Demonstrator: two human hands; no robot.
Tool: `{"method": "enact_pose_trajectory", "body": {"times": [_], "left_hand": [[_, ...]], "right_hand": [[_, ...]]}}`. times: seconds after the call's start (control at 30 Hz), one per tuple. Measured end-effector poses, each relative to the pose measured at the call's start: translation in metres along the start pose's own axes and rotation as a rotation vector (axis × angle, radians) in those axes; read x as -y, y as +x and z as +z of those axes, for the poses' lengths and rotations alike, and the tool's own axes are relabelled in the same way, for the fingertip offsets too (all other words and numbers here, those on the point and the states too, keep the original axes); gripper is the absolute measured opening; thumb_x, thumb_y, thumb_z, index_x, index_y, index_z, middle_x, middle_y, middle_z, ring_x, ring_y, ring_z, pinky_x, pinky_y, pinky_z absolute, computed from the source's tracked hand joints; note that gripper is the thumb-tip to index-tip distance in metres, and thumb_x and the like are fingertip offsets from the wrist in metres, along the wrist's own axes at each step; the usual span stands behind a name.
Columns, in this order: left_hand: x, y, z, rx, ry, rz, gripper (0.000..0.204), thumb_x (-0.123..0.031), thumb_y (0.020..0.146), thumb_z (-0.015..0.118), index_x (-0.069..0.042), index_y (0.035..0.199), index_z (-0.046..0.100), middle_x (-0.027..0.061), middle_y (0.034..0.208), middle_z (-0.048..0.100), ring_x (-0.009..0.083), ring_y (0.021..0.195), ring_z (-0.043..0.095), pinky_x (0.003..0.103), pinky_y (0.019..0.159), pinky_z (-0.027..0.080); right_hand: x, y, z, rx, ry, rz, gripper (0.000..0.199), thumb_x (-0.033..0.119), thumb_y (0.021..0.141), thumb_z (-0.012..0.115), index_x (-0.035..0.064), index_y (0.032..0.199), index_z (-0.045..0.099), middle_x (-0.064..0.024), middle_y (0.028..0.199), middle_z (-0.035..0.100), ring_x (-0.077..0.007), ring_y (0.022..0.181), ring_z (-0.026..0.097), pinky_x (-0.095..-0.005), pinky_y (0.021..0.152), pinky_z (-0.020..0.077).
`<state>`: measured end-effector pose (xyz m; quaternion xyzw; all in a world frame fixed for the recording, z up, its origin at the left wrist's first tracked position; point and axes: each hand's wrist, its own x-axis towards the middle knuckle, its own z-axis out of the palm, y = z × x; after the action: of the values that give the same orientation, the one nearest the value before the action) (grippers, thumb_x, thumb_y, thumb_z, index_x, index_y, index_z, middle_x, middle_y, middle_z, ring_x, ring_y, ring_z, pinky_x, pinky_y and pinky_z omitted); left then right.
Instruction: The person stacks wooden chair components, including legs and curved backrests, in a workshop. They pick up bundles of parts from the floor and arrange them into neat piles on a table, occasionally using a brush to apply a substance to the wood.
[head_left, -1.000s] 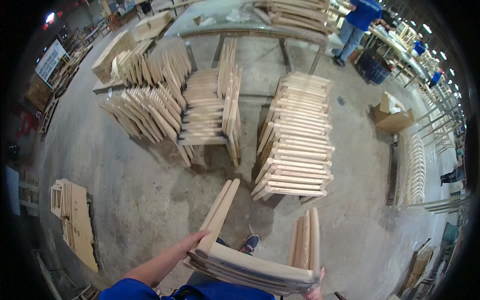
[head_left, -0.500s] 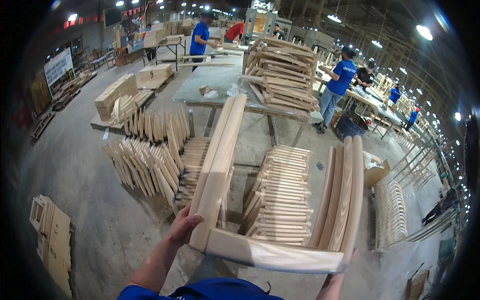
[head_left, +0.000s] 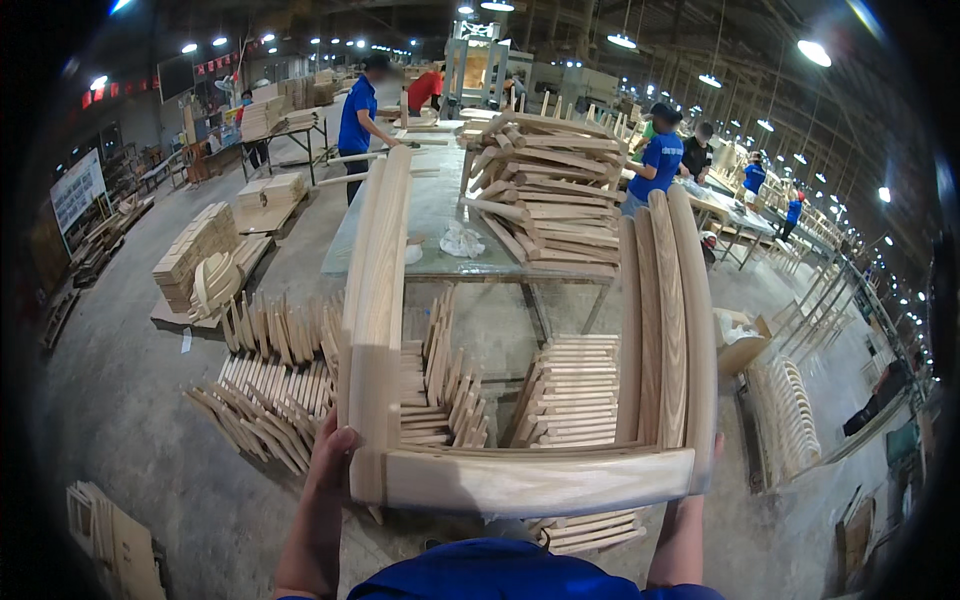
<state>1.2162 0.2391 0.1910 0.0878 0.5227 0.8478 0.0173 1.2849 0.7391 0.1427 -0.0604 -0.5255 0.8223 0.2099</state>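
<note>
A bundle of pale U-shaped wooden chair frames (head_left: 540,482), stacked together, is held up in front of me with its long arms pointing away. My left hand (head_left: 329,452) grips the bundle's left corner, the thumb showing on the outer side. At the right corner, my right hand (head_left: 704,480) is mostly hidden behind the wood, with only its edge and the wrist showing. Beyond the bundle stands a long table (head_left: 500,262), its left part behind the frames' left arm. A high pile of wooden frames (head_left: 560,195) lies on that table.
Stacked slatted wooden parts (head_left: 575,380) stand on the floor below the bundle, and more (head_left: 265,400) stand at left. Pallets of wooden blocks (head_left: 200,255) are farther left. A cardboard box (head_left: 742,340) is at right. People in blue shirts (head_left: 660,160) work beyond the table.
The bundle has swung from slanted to nearly level and square to me, its left arms shifting left. The table and its pile now appear closer. Both hands keep their hold.
</note>
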Motion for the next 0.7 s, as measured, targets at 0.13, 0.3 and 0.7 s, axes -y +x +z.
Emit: {"method": "enact_pose_trajectory", "body": {"times": [0.13,0.3,0.7], "left_hand": [[-0.009,0.029,-0.01,-0.081,0.029,0.026,0.078,-0.047,0.067,0.068,0.002,0.121,0.042,0.0101,0.111,0.053,0.0182,0.1,0.052,0.029,0.083,0.043],[-0.004,0.117,0.007,0.068,-0.018,0.105,0.076,-0.048,0.068,0.065,0.002,0.122,0.042,0.0083,0.109,0.053,0.0176,0.102,0.051,0.03,0.086,0.04],[-0.03,0.419,0.11,-0.005,0.091,0.076,0.051,-0.039,0.085,0.051,-0.002,0.12,0.044,0.0095,0.11,0.054,0.0172,0.097,0.054,0.031,0.082,0.045]], "right_hand": [[-0.03,0.068,-0.013,-0.101,0.006,-0.058,0.076,0.065,0.08,0.036,0.005,0.127,0.041,-0.0091,0.125,0.046,-0.0231,0.112,0.044,-0.0341,0.098,0.032],[-0.018,0.168,-0.03,-0.247,-0.07,-0.184,0.072,0.062,0.082,0.038,0.0047,0.125,0.043,-0.009,0.122,0.047,-0.0228,0.109,0.045,-0.0327,0.096,0.0334],[0.057,0.449,0.142,0.179,0.319,0.034,0.073,0.064,0.079,0.041,0.0072,0.124,0.045,-0.0116,0.109,0.055,-0.0238,0.095,0.057,-0.0374,0.085,0.046]]}}
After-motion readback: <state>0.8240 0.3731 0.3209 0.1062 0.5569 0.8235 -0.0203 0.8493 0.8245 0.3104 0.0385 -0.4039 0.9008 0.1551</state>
